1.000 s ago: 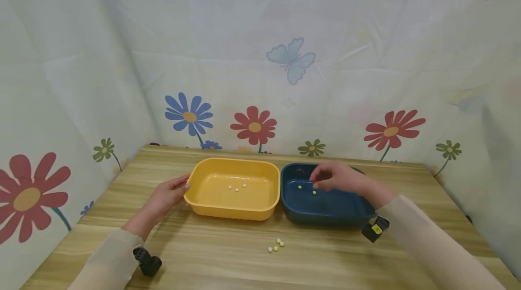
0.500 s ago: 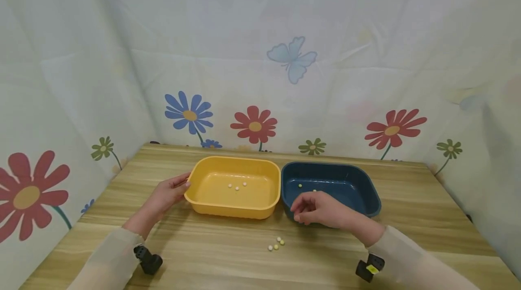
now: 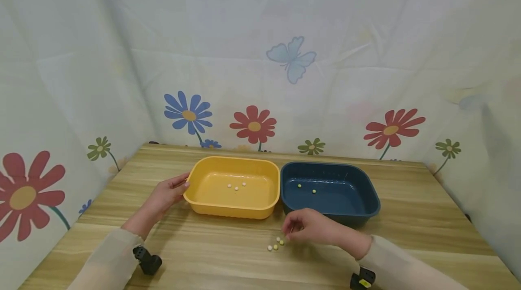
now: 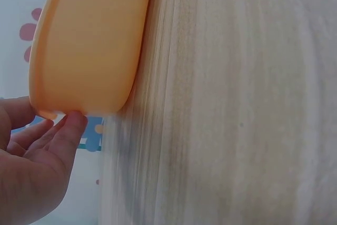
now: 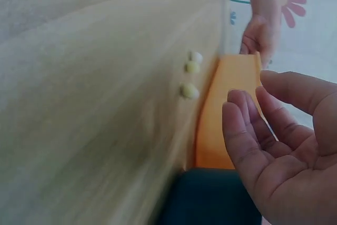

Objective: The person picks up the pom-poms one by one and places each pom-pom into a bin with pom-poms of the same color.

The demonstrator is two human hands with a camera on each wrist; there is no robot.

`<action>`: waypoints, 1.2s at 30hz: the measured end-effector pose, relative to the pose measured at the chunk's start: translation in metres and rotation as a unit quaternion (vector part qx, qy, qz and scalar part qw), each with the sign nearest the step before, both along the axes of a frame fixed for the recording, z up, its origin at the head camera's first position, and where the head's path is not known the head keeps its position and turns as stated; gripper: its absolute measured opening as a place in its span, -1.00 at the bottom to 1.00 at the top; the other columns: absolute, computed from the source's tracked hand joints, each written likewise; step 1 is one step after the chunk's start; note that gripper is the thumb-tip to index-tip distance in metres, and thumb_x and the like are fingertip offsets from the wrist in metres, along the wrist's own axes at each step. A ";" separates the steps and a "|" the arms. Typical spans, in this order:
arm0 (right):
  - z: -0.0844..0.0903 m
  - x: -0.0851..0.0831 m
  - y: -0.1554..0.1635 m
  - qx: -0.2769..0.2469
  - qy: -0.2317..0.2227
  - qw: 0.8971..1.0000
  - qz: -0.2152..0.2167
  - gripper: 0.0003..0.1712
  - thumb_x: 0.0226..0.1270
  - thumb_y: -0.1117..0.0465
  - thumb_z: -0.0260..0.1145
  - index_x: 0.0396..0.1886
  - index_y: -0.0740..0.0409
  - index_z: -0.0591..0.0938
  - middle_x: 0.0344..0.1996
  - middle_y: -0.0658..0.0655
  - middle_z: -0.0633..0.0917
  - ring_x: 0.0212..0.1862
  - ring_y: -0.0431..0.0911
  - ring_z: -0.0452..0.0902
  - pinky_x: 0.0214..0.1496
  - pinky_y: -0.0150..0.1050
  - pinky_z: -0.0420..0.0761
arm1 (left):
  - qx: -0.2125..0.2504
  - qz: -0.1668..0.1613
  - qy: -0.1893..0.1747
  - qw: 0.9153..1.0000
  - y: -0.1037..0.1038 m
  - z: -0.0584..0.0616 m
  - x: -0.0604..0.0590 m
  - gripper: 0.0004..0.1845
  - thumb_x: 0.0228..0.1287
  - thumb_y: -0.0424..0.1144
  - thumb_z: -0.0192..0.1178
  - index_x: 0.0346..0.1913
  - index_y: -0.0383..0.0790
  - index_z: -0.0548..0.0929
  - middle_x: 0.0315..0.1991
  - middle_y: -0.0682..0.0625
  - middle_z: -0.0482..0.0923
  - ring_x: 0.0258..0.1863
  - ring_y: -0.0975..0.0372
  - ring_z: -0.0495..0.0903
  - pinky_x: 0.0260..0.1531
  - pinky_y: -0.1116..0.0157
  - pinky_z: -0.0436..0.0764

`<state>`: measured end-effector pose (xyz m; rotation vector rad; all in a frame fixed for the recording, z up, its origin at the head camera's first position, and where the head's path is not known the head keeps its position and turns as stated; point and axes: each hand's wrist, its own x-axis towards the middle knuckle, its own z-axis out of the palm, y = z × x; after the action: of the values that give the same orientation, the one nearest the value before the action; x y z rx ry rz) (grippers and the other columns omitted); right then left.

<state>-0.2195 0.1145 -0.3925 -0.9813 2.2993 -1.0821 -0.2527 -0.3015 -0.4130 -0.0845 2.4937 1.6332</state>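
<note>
My left hand (image 3: 164,197) holds the left end of the yellow plastic basin (image 3: 232,212). In the left wrist view its thumb lies at the rim, with fingertips against the outer wall. Above the table, just right of a small cluster of white balls (image 3: 269,248) and yellow-green balls (image 3: 275,247), hovers my right hand (image 3: 311,226). Its fingers are loosely bent, thumb and fingertips apart, with nothing between them in the right wrist view. Three tiny white balls (image 3: 236,188) lie inside the yellow basin. Two green balls (image 3: 314,191) lie in the dark blue basin (image 3: 331,212).
Both basins stand side by side on the wood-grain table (image 3: 211,254), nearly touching. A flower-printed cloth (image 3: 342,95) hangs behind and along both sides. Each wrist carries a small black camera (image 3: 148,261).
My right hand has come out from over the blue basin, moving toward me and left to the loose balls. The left hand has stayed on the yellow basin.
</note>
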 end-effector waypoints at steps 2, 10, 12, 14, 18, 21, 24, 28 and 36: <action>-0.003 0.001 -0.001 0.003 0.001 1.000 0.001 -0.88 0.26 0.34 0.40 -0.23 0.29 0.71 -0.38 0.08 0.76 -0.35 -0.45 0.49 -0.23 -0.52 0.59 | -0.001 0.001 -0.001 1.000 0.000 0.000 0.000 -0.39 0.66 -0.16 -0.05 0.59 -0.38 0.14 0.55 -0.36 0.18 0.50 -0.15 0.36 0.32 0.14 0.62; -0.013 -0.002 -0.005 0.018 -0.031 0.999 0.002 -0.87 0.25 0.37 0.40 -0.21 0.29 0.71 -0.36 0.06 0.77 -0.35 -0.42 0.53 -0.29 -0.53 0.60 | 0.002 0.002 0.001 1.000 0.000 -0.001 -0.001 -0.39 0.66 -0.17 -0.06 0.59 -0.38 0.13 0.55 -0.37 0.18 0.50 -0.14 0.35 0.28 0.20 0.66; -0.016 -0.003 -0.007 0.026 -0.035 0.999 -0.001 -0.88 0.24 0.39 0.39 -0.22 0.28 0.71 -0.36 0.06 0.76 -0.36 -0.41 0.52 -0.31 -0.53 0.58 | 0.003 0.001 0.002 1.000 0.000 -0.001 0.000 -0.39 0.66 -0.17 -0.06 0.58 -0.39 0.13 0.55 -0.37 0.18 0.50 -0.14 0.35 0.27 0.21 0.67; -0.019 -0.003 -0.009 0.033 -0.032 0.999 -0.002 -0.89 0.24 0.39 0.41 -0.23 0.26 0.71 -0.37 0.05 0.76 -0.37 -0.40 0.50 -0.34 -0.53 0.56 | 0.005 0.001 0.002 1.000 0.000 -0.001 0.000 -0.39 0.66 -0.17 -0.07 0.58 -0.40 0.13 0.55 -0.38 0.17 0.50 -0.14 0.35 0.27 0.21 0.67; -0.024 -0.005 -0.011 0.043 -0.037 0.998 -0.011 -0.90 0.22 0.39 0.44 -0.27 0.23 0.71 -0.41 0.01 0.73 -0.41 -0.36 0.48 -0.42 -0.51 0.52 | 0.010 0.001 0.002 1.000 -0.001 -0.002 0.000 -0.39 0.66 -0.18 -0.06 0.58 -0.40 0.13 0.55 -0.38 0.17 0.49 -0.13 0.36 0.26 0.22 0.67; -0.028 -0.007 -0.012 0.048 -0.033 0.998 -0.015 -0.90 0.20 0.39 0.46 -0.28 0.22 0.72 -0.43 -0.03 0.71 -0.42 -0.36 0.47 -0.42 -0.51 0.51 | 0.012 0.001 0.002 1.000 -0.002 -0.003 -0.001 -0.39 0.66 -0.17 -0.06 0.58 -0.39 0.14 0.55 -0.37 0.18 0.49 -0.11 0.37 0.26 0.23 0.67; -0.031 -0.008 -0.013 0.053 -0.022 0.998 -0.011 -0.90 0.20 0.40 0.46 -0.29 0.21 0.72 -0.44 -0.05 0.70 -0.41 -0.39 0.47 -0.39 -0.52 0.54 | 0.012 0.001 0.001 1.000 -0.002 -0.004 -0.001 -0.39 0.66 -0.17 -0.07 0.58 -0.39 0.14 0.56 -0.37 0.17 0.48 -0.10 0.39 0.26 0.24 0.67; -0.032 -0.008 -0.014 0.058 -0.001 0.998 -0.005 -0.89 0.19 0.41 0.46 -0.29 0.18 0.73 -0.45 -0.06 0.69 -0.40 -0.42 0.46 -0.34 -0.53 0.54 | 0.013 0.001 0.001 1.000 -0.002 -0.004 0.000 -0.39 0.66 -0.16 -0.07 0.58 -0.39 0.13 0.56 -0.37 0.17 0.48 -0.09 0.39 0.26 0.24 0.67; -0.031 -0.005 -0.017 0.065 0.037 0.997 0.002 -0.86 0.16 0.44 0.41 -0.32 0.15 0.74 -0.48 -0.07 0.67 -0.42 -0.44 0.39 -0.35 -0.54 0.48 | 0.011 -0.005 0.002 1.000 -0.002 -0.003 0.000 -0.38 0.66 -0.14 -0.07 0.59 -0.38 0.13 0.56 -0.36 0.17 0.48 -0.08 0.39 0.27 0.24 0.67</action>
<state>-0.2249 0.0972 -0.4238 -0.9894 2.3911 -0.8953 -0.2524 -0.3036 -0.4160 -0.0669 2.4752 1.6570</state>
